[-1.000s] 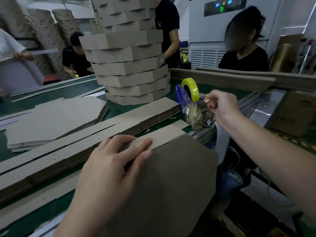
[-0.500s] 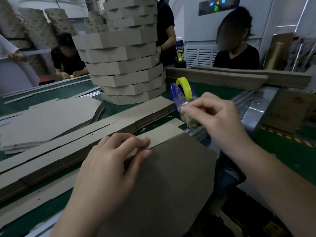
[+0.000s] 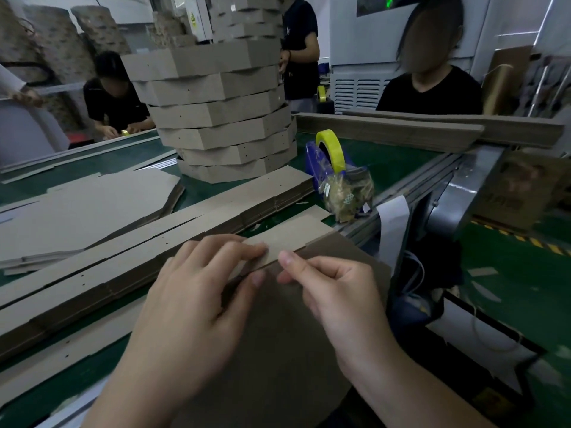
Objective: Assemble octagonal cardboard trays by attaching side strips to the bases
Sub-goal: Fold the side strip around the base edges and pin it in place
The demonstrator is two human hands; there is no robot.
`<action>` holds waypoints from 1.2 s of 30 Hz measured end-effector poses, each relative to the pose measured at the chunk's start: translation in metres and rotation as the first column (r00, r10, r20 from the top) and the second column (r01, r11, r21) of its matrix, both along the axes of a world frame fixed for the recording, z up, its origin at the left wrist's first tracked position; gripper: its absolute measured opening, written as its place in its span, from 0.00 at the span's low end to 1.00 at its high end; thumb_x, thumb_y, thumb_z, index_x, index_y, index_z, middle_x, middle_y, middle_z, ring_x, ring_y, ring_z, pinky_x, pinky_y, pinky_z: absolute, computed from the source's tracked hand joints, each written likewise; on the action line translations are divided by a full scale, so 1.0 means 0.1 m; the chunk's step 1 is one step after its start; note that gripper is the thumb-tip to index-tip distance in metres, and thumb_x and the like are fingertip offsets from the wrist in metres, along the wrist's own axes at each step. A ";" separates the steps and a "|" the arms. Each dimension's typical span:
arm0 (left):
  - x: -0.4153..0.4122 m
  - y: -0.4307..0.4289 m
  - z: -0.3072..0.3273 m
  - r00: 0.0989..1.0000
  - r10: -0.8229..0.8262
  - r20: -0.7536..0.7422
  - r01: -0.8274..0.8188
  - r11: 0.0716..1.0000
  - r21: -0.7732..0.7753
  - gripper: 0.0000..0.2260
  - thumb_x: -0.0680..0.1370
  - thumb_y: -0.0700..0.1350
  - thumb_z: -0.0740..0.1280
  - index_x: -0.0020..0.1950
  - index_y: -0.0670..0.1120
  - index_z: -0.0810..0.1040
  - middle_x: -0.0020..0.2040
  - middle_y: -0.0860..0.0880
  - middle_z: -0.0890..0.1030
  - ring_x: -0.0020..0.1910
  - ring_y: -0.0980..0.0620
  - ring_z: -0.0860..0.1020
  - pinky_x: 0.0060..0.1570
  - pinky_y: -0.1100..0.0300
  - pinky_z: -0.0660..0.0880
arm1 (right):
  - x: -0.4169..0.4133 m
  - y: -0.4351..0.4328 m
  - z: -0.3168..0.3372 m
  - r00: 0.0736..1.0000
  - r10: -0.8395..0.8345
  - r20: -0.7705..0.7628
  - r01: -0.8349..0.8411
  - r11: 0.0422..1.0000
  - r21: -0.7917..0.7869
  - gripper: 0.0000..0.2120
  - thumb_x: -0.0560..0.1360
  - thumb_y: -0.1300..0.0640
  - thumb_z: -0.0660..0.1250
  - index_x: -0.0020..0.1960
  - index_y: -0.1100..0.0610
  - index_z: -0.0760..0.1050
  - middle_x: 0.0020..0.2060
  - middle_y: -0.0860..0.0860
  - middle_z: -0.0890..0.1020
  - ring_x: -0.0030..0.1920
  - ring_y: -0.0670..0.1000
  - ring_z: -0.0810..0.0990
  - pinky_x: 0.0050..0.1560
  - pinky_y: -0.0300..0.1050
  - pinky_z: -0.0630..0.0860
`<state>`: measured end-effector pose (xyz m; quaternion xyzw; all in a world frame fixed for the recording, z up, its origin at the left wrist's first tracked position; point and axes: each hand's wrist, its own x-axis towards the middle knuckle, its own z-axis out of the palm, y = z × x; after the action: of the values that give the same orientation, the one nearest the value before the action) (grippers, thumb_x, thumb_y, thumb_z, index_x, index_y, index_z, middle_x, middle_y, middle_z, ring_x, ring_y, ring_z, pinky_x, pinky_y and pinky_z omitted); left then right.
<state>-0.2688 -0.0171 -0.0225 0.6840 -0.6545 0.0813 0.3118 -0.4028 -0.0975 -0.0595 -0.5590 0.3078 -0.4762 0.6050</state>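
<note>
Both hands are at the near edge of the green surface [image 3: 386,162]. The left hand [image 3: 197,301] pinches the strip [image 3: 293,236], fingers flat on top and thumb below, against the far edge of the base [image 3: 278,350]. The right hand [image 3: 336,291] is curled, with fingertip and thumb at that same seam. Can't tell if it's holding anything. The tape dispenser [image 3: 327,156] sits farther back on the right.

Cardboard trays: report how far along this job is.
Done: a tall stack of finished trays stands behind. In hand: the left hand holds a strip along one edge of a base, and the right hand pinches the strip at that seam; the base's other visible edges are bare. Left: those sides, plus piles of flat bases and spare strips.
</note>
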 end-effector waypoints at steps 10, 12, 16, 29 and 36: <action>-0.02 0.07 0.06 0.999 -0.006 -0.036 0.007 0.999 0.043 0.15 0.76 0.61 0.55 0.57 0.65 0.78 0.54 0.62 0.76 0.55 0.56 0.75 0.50 0.52 0.73 | -0.16 -0.07 0.00 0.953 0.268 -0.145 -0.250 0.960 0.130 0.12 0.72 0.47 0.70 0.37 0.54 0.84 0.19 0.47 0.69 0.20 0.42 0.64 0.23 0.30 0.61; -0.10 0.04 0.08 0.998 0.056 -0.039 -0.056 0.998 0.001 0.13 0.75 0.63 0.57 0.49 0.63 0.80 0.49 0.62 0.77 0.50 0.56 0.77 0.46 0.52 0.72 | -0.17 -0.08 0.00 0.935 0.330 -0.126 -0.311 0.938 0.152 0.10 0.74 0.50 0.70 0.38 0.53 0.84 0.20 0.47 0.69 0.20 0.41 0.64 0.22 0.30 0.61; -0.25 -0.08 0.05 0.965 0.260 0.040 -0.254 0.959 -0.122 0.10 0.72 0.58 0.67 0.35 0.54 0.75 0.36 0.56 0.77 0.34 0.47 0.76 0.34 0.57 0.63 | -0.16 -0.11 0.00 0.886 0.413 -0.210 -0.393 0.910 0.130 0.14 0.75 0.48 0.69 0.39 0.58 0.83 0.21 0.50 0.71 0.21 0.42 0.64 0.24 0.32 0.62; -0.12 0.09 -0.02 0.897 0.238 0.372 -0.252 0.968 -0.011 0.19 0.73 0.62 0.64 0.61 0.58 0.80 0.50 0.48 0.81 0.45 0.42 0.80 0.36 0.51 0.75 | -0.32 -0.94 0.12 0.705 0.153 -0.692 -0.403 0.890 -0.214 0.08 0.80 0.41 0.56 0.52 0.36 0.73 0.47 0.28 0.73 0.48 0.24 0.70 0.47 0.23 0.65; -0.35 -0.05 0.20 0.931 0.160 0.329 -0.205 0.973 0.108 0.18 0.73 0.64 0.62 0.61 0.63 0.78 0.47 0.51 0.80 0.43 0.46 0.80 0.29 0.57 0.70 | -0.22 -0.90 0.15 0.706 0.232 -0.669 -0.543 0.785 -0.300 0.11 0.80 0.41 0.57 0.42 0.38 0.76 0.37 0.30 0.78 0.43 0.32 0.76 0.46 0.31 0.70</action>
<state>-0.3034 -0.0217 -0.0022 0.7401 -0.6337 0.1727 0.1442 -0.4250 -0.1876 -0.0440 -0.8635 0.2266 -0.1913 0.4079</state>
